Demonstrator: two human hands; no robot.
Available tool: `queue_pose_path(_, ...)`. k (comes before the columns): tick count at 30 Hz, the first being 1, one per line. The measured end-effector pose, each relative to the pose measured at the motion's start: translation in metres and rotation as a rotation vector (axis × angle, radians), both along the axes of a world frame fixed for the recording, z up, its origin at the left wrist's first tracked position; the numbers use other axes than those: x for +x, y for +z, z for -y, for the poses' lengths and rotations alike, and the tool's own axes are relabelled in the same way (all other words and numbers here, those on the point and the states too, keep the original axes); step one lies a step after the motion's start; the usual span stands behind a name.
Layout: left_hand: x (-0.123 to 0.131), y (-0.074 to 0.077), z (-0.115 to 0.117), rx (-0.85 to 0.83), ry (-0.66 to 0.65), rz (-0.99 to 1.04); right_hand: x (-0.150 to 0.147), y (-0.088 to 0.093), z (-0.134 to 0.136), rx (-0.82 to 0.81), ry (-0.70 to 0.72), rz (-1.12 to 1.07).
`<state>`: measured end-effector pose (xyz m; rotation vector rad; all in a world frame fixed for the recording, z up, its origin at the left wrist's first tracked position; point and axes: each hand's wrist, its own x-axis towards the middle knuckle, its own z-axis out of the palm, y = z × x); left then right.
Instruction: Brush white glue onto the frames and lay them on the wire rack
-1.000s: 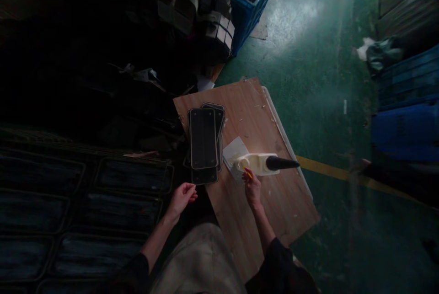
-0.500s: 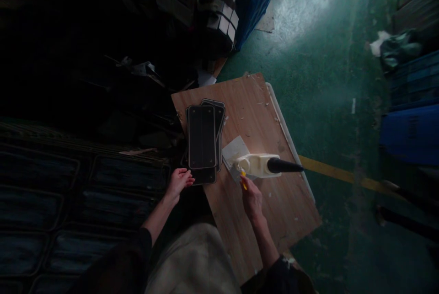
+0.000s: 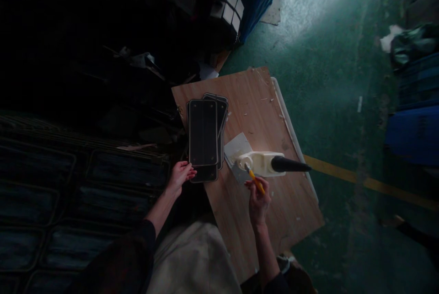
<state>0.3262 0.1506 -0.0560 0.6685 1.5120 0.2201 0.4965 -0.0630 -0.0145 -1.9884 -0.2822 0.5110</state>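
Observation:
A stack of dark rectangular panels [image 3: 203,134] with pale edges lies on the wooden board, its pieces slightly fanned out. My left hand [image 3: 180,176] is at the near left corner of the top panel, fingers apart, fingertips at its edge; a firm grip does not show. In my right hand [image 3: 259,198] is a yellow-handled brush [image 3: 256,181], its tip at the round mouth of a cream-coloured plastic container [image 3: 262,163]. What the mouth holds is too dim to make out. A black tapered piece [image 3: 290,164] sticks out from the container's far right end.
The wooden board [image 3: 247,102] carries a greyish sheet [image 3: 236,147] under the container. Rows of dark rectangular pieces [image 3: 113,202] lie at the left. Blue crates stand at the back [image 3: 264,1] and at the right [image 3: 411,134] on the green floor [image 3: 329,83].
My right hand has drawn back slightly to the right, showing more of the yellow brush handle. My left hand has moved slightly up to the top panel's corner. The view has shifted a little.

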Motion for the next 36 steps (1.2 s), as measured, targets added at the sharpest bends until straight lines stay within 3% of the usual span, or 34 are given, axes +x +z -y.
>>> queue_pose_path(8, -0.005, -0.013, -0.001, 0.051, 0.016, 0.019, -0.011, -0.022, -0.022, 0.101, -0.3, -0.05)
queue_pose_path(12, -0.008, -0.019, -0.001, 0.049, 0.009, 0.035, -0.018, -0.03, -0.02, 0.135, -0.411, -0.103)
queue_pose_path(18, -0.007, -0.023, -0.004, 0.034, 0.012, 0.034, -0.029, -0.015, -0.002, 0.162, -0.537, -0.184)
queue_pose_path(22, -0.01, -0.021, -0.007, 0.03, -0.047, 0.053, -0.021, -0.006, -0.009, 0.198, -0.578, -0.213)
queue_pose_path(27, -0.016, -0.022, -0.009, 0.028, -0.114, 0.106, -0.015, -0.013, -0.01, 0.18, -0.564, -0.305)
queue_pose_path(30, -0.018, -0.021, -0.009, 0.011, -0.097, 0.149, -0.022, -0.003, 0.006, 0.114, -0.511, -0.286)
queue_pose_path(33, -0.021, -0.019, -0.008, 0.011, -0.086, 0.179, -0.022, 0.019, 0.011, 0.022, -0.35, -0.247)
queue_pose_path(36, -0.024, -0.019, -0.005, 0.027, -0.075, 0.175, -0.01, 0.033, -0.018, -0.014, -0.118, -0.195)
